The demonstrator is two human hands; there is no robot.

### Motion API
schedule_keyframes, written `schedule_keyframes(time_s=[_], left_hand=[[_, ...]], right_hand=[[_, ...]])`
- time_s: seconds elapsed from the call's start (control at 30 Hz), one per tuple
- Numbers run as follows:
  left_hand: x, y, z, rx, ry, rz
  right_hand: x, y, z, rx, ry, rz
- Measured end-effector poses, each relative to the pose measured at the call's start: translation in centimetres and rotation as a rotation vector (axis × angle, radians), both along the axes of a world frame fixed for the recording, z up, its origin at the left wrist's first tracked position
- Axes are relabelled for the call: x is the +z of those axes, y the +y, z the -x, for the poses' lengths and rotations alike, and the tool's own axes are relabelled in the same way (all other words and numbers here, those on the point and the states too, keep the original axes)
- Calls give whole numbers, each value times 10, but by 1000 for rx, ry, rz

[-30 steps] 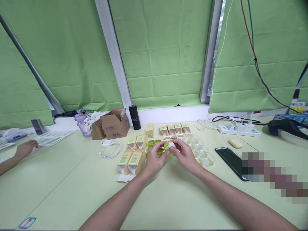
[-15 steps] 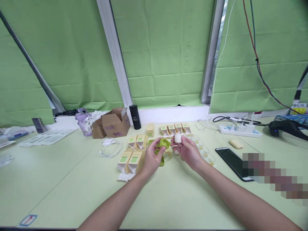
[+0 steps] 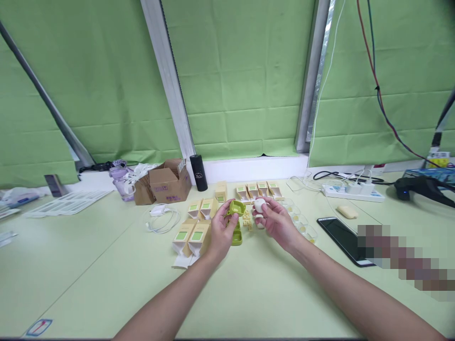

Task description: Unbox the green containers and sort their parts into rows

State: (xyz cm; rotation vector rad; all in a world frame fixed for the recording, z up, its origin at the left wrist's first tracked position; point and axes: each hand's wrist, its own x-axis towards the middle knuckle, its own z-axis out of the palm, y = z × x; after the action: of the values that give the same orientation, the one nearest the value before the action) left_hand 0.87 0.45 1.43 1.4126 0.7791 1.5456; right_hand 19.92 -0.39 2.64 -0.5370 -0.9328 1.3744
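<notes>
Between the thumb and fingers of my left hand (image 3: 221,232) is a small green case cover (image 3: 237,208), its hollow turned toward me. My right hand (image 3: 279,222) pinches a small rounded white case (image 3: 259,204), like an earbud case. A short gap separates the two pieces. On the table below my left hand lie more green covers (image 3: 236,238), partly hidden by the hand. Small yellow pieces (image 3: 248,218) are on the table between my hands. Another white piece (image 3: 260,222) shows partly beneath my right fingers.
Open cream boxes (image 3: 197,237) stand left of my hands, with several more boxes (image 3: 253,192) behind. Clear round containers (image 3: 301,221) sit to the right, near a phone (image 3: 343,239). Farther back are a cardboard box (image 3: 170,182), a black cylinder (image 3: 198,173) and a power strip (image 3: 351,193).
The green cover has turned in my left hand, so its hollow faces me more. The white case has tilted in my right fingers and shifted slightly left.
</notes>
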Motion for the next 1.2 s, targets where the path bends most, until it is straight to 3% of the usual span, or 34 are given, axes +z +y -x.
schedule_keyframes(time_s=[0.53,0.7,0.93,1.2], left_hand=[[-1,0,-1,65,55,-36],[-4,0,-1,84,77,-46],[-2,-2,-1,94,100,-63],[0,-5,-2,86,128,-76]], right_hand=[[5,9,-14,-255,-441,-217],[2,5,-26,-356,-829,-305],[-13,-6,-32,-257,-1282,-551],[-15,-8,-34,-381,-1731,-555]])
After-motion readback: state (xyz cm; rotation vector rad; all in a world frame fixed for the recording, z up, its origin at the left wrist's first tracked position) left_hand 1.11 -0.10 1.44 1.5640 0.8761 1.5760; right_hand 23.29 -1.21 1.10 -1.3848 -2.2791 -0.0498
